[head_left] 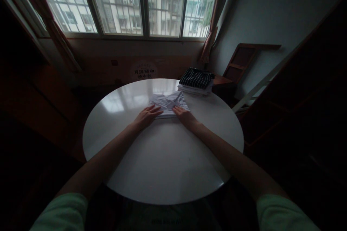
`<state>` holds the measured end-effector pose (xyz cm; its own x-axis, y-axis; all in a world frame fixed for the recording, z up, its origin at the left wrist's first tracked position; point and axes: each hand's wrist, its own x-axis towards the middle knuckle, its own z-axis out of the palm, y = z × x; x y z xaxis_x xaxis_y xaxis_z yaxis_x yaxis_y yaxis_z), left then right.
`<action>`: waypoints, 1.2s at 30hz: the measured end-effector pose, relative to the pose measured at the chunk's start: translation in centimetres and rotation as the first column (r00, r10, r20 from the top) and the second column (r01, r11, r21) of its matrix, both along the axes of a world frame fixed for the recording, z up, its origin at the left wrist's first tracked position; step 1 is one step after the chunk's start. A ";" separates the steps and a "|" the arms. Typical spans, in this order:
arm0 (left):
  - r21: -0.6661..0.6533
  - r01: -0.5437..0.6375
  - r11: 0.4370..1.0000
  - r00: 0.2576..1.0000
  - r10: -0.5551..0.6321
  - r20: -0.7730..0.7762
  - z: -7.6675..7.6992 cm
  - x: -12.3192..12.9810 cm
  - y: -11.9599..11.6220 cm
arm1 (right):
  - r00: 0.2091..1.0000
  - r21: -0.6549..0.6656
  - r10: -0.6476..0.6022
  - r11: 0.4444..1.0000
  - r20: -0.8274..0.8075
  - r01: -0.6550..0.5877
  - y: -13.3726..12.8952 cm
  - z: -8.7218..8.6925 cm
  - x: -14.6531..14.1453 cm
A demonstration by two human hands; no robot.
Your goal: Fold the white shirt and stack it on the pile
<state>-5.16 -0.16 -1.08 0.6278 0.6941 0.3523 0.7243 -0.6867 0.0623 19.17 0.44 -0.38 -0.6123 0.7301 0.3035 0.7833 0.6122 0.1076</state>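
A white folded garment [168,101], wrinkled on top and possibly a shirt, lies on the round white table [162,166]. My left hand [148,114] rests flat on its near left part, fingers stretched out. On the near right part lies my right hand [184,114], its fingers extended and pressed down on the cloth. Both palms face down, and neither hand grips the fabric. The thumbs are hard to make out in the dim light.
Behind and to the right, a stack of folded clothes [196,79] has a black striped piece on top of white ones. A barred window [143,3] with curtains is beyond the table. Dark wooden furniture [241,65] stands at the right.
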 end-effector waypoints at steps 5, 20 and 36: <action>0.046 0.011 0.999 0.999 -0.009 -0.039 0.0 0.2 0.3 | 0.999 -0.002 0.008 1.000 -0.036 -0.008 0.0 -0.2 0.4; 0.019 0.090 0.996 0.985 -0.087 -0.148 -0.2 -0.1 1.0 | 0.998 -0.004 0.069 0.998 -0.009 -0.069 -0.2 -0.6 1.0; -0.266 0.117 0.957 0.993 -0.109 0.046 1.4 -1.4 -4.4 | 0.993 0.009 0.077 0.997 0.095 -0.078 -8.6 0.7 -0.4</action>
<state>-6.52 -4.54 0.31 0.6996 0.6905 0.1836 0.6377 -0.7193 0.2754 18.78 -8.14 0.36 -0.6929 0.6760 0.2509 0.7198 0.6685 0.1870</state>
